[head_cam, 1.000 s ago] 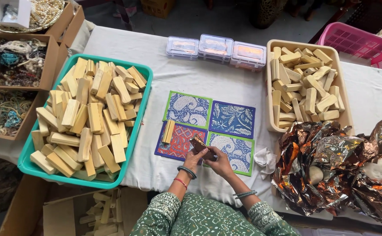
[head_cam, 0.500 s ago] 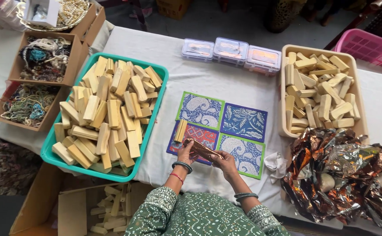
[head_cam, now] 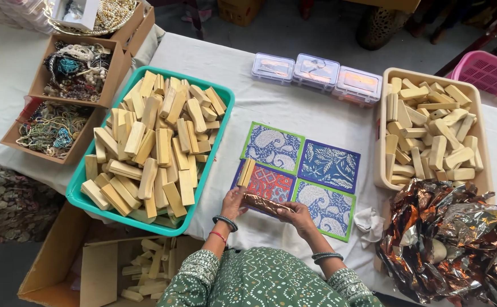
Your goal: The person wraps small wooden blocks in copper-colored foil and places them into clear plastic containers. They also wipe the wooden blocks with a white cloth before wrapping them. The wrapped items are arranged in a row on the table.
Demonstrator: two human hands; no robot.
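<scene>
Both hands held a foil-wrapped bar (head_cam: 264, 204) over the tabletop (head_cam: 294, 108), above the patterned mats (head_cam: 322, 165); the left hand (head_cam: 234, 203) gripped one end, the right hand (head_cam: 298, 215) the other. A bare wooden block (head_cam: 246, 171) lay just beside it.

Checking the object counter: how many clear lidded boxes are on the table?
3, in a row at the table's far edge: left, middle, right. None appear hidden.

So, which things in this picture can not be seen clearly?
- Foil-wrapped bar: head view; foil hides what is inside, and left hand and right hand cover its ends.
- Clear lidded boxes: contents too small.
- Crumpled foil pile: cut by the right edge.
- Pink basket: cut by the edge.
</scene>
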